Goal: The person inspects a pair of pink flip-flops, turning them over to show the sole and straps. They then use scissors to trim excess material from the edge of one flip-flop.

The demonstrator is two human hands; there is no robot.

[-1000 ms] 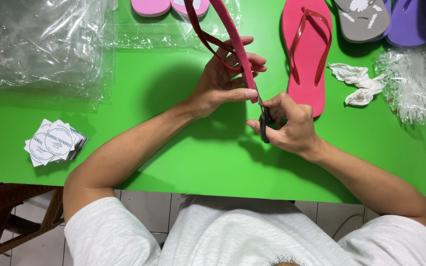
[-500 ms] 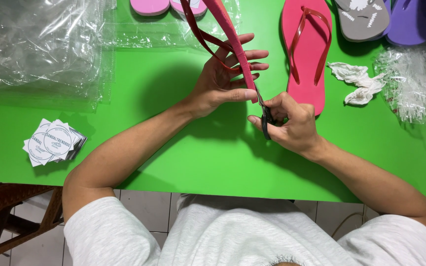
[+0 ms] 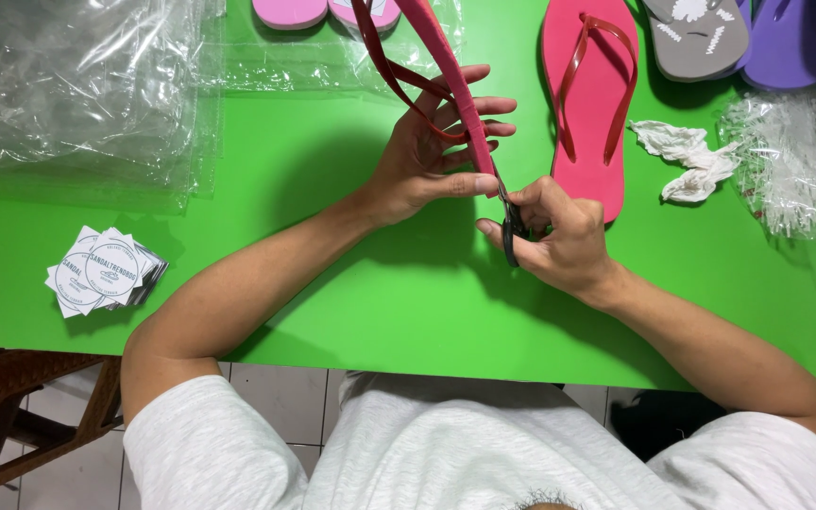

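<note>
The left hand (image 3: 427, 161) grips a pink flip-flop (image 3: 450, 85) held on edge above the green table (image 3: 332, 283), long axis running toward 11 o'clock, while the right hand (image 3: 559, 236), at 5 o'clock, clenches small black scissors (image 3: 512, 231) touching its heel.

Very little has shifted. The left hand (image 3: 427, 156) has spread its fingers (image 3: 484, 104) a little wider against the edge-on pink flip-flop (image 3: 450, 80); a second ago they lay closer together. The sandal's upper end now leans slightly more toward the top left of the view, and its dark red strap (image 3: 384, 61) has swung with it. The right hand (image 3: 559, 231), with the small black scissors (image 3: 510, 227), has edged a touch closer to the sandal's lower tip.
</note>
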